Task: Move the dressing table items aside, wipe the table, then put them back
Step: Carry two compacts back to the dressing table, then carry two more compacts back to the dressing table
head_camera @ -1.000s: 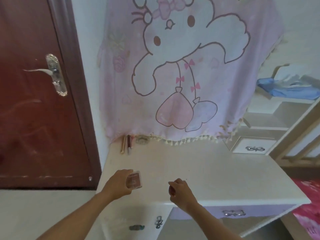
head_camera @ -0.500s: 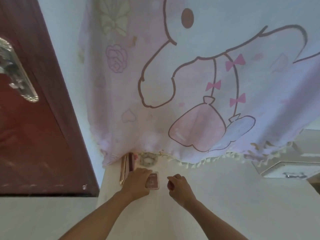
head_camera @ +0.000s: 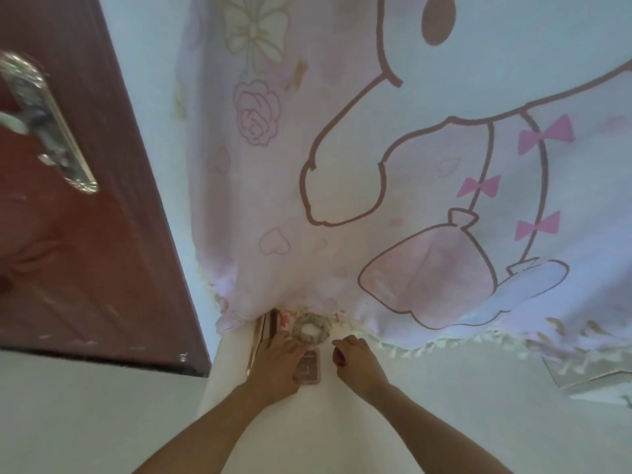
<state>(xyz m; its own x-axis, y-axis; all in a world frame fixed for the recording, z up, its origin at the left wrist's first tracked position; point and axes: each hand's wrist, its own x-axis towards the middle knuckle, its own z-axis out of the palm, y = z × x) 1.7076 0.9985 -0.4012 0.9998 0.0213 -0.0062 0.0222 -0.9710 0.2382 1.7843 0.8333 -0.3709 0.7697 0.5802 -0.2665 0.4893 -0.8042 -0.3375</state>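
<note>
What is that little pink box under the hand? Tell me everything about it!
The little pink box is a small, flat, squarish case with a clear-looking shiny lid and darker reddish colour inside. It seems to lie flat on the white dressing table, near the back left corner. The left hand covers its left side, fingers on it. The fluffy scrunchie sits just behind it.

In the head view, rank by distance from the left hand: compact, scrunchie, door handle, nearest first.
1. Compact: under the left hand, touching it, on the table.
2. Scrunchie: just beyond the fingers, at the cloth's hem.
3. Door handle: far left, high on the door.
</note>
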